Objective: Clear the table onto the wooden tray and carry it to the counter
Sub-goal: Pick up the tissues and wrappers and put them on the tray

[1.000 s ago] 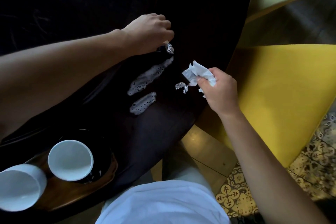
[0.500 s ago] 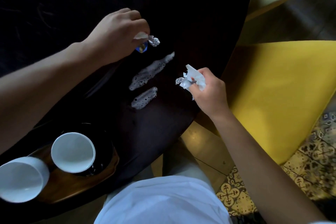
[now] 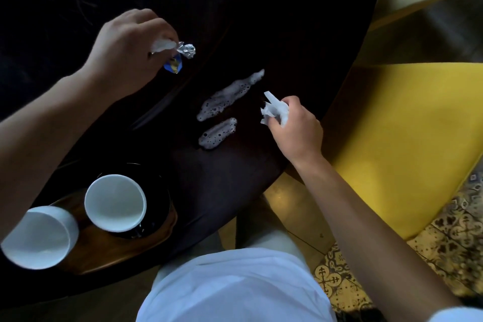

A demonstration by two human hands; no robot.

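Observation:
My left hand (image 3: 128,44) hovers over the dark table (image 3: 287,21), pinching several scraps: a crumpled foil wrapper (image 3: 187,50), a white paper bit and a blue wrapper (image 3: 173,66). My right hand (image 3: 295,128), near the table's right edge, is closed around a crumpled white napkin (image 3: 273,110). A wooden tray (image 3: 125,251) lies at the lower left. It carries a white cup (image 3: 115,202) on a black saucer (image 3: 159,196) and a second white cup (image 3: 36,238) tipped on its side.
Two patches of white foam (image 3: 227,98) lie spilled on the table between my hands. A yellow chair seat (image 3: 400,138) stands right of the table, over a patterned tile floor (image 3: 457,232). My white shirt fills the bottom middle.
My left hand has lifted the foil and wrappers and drawn back to the left. My right hand took up the small foil piece beside the napkin and closed over it.

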